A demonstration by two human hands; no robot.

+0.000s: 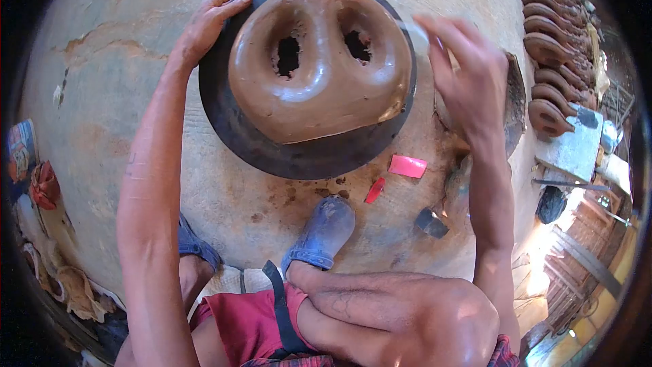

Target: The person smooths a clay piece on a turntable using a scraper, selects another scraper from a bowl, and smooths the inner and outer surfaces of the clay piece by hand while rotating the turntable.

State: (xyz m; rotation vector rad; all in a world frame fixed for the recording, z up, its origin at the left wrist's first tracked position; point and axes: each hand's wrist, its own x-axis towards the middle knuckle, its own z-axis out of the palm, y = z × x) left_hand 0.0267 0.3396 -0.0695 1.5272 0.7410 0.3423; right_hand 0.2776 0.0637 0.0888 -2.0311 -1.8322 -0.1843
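Observation:
A wet brown clay piece (339, 105) with two ragged openings and a narrow neck at the top lies on a round dark disc (305, 160). My left hand (210, 24) rests at the disc's upper left rim, beside the clay and apart from it, its fingers apart. To the right of the clay my right hand (465, 61) is raised and blurred. Its thumb and fingers are bent round a thin pale strip (413, 27) near the clay's right edge; the strip is smeared by motion.
Below the disc lie a pink piece (407, 166), a red piece (375, 190) and a dark block (431, 223). A basin (516, 105) stands behind my right wrist. Several brown clay pieces (543, 47) line the upper right. My blue shoe (326, 228) is below the disc.

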